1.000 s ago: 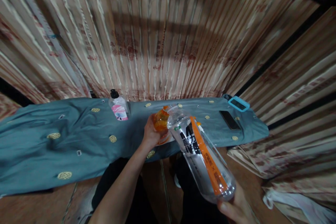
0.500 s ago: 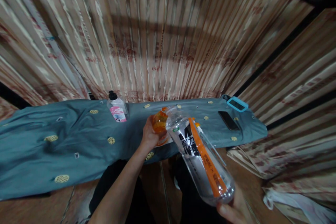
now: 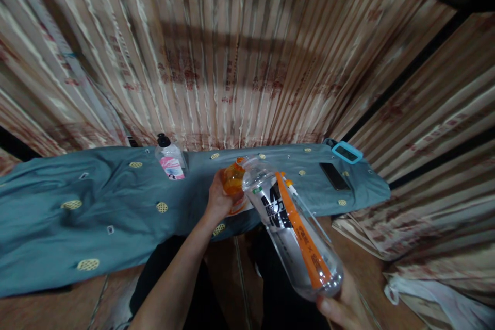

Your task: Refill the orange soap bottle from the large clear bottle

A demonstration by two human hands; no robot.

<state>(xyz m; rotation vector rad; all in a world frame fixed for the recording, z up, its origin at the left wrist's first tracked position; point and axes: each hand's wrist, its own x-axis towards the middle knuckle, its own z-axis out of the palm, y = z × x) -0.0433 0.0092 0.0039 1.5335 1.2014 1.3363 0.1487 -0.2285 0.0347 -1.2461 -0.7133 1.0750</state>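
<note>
Head view; the right hand (image 3: 344,307), at the lower edge of the frame and partly cut off, is closed around the base of a large clear bottle (image 3: 290,227) with a black-and-white label and an orange stripe; the bottle is tilted, its base raised toward the camera and its neck pointing down and away; the neck meets the mouth of a small orange container (image 3: 234,181), though whether the two touch cannot be told; the left hand (image 3: 217,201) is wrapped around the side of the orange container, fingers curled shut on it, holding it just above the near edge of the table; the table carries a blue-grey cloth (image 3: 116,206) dotted with yellow round motifs, creased toward the left; on the cloth, well to the left of the hands, stands a pink-labelled pump bottle (image 3: 170,161) with a black top, upright near the far edge; to the right lie a dark phone (image 3: 334,176), flat, and beyond it a small device with a light-blue frame (image 3: 347,152) at the far corner; striped curtains (image 3: 247,51) hang behind the table and along the right side
</note>
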